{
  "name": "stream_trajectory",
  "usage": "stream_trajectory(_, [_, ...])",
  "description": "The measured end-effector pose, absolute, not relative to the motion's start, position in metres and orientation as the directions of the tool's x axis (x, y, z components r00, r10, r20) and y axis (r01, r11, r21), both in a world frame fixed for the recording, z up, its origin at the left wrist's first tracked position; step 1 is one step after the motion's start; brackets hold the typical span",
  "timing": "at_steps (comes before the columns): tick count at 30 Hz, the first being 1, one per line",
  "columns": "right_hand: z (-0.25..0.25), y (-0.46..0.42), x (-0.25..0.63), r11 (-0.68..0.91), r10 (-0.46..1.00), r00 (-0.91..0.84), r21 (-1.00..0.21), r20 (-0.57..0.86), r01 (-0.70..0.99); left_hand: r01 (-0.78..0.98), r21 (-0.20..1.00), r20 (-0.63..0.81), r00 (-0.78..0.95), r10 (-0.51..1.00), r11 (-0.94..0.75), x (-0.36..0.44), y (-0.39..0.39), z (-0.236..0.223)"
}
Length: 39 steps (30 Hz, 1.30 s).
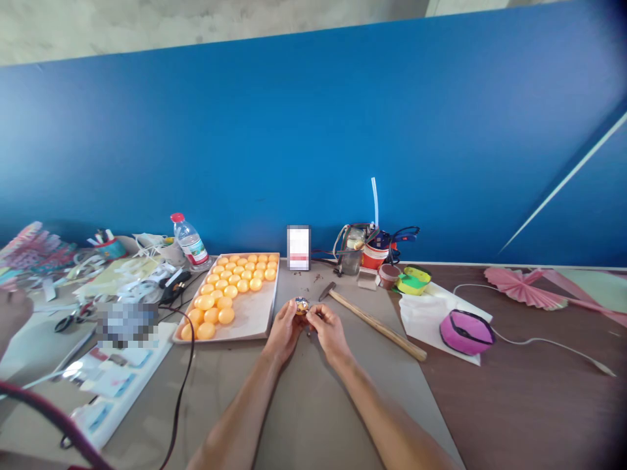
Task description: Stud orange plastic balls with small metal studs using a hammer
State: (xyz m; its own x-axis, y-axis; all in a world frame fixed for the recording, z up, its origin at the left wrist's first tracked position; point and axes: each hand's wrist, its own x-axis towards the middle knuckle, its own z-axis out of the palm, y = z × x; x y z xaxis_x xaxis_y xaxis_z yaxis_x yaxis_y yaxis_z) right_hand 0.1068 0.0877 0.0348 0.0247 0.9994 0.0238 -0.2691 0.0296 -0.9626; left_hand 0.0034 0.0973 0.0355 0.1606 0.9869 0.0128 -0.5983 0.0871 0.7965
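A small, shiny, round object (302,305), silver on top with a golden tint lower down, is held up between both hands over the grey mat. My left hand (287,329) is closed around its left side. The fingers of my right hand (327,328) are pinched together at its right edge; any smaller part between them is hidden. Left of my hands stands a shallow white tray (255,320) with many orange balls (230,291) gathered on its far and left parts. A hammer (377,325) with a wooden handle lies just right of my right hand.
At the back stand a phone-like screen (298,249), a plastic bottle (190,241) and a red cup (374,257) among cables. A magenta case (466,333) lies at the right. Cluttered tools and a dark cable (189,372) occupy the left, where another person's arm (12,313) shows.
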Motion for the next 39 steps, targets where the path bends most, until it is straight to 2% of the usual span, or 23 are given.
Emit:
stream_trajectory(9, [0.033, 0.093, 0.109, 0.020, 0.997, 0.074, -0.879, -0.017, -0.477, -0.587, 0.803, -0.017, 0.141, 0.990, 0.097, -0.001, 0.101, 0.028])
stream_trajectory(26, [0.025, 0.095, 0.104, -0.018, 0.999, 0.025, -0.911, -0.031, -0.411, -0.542, 0.837, 0.017, 0.166, 0.986, 0.077, 0.006, 0.095, 0.038])
stream_trajectory(39, [0.025, 0.095, 0.108, -0.121, 0.993, -0.070, -0.882, -0.100, -0.456, -0.536, 0.840, 0.001, 0.153, 0.988, 0.082, 0.006, 0.095, 0.035])
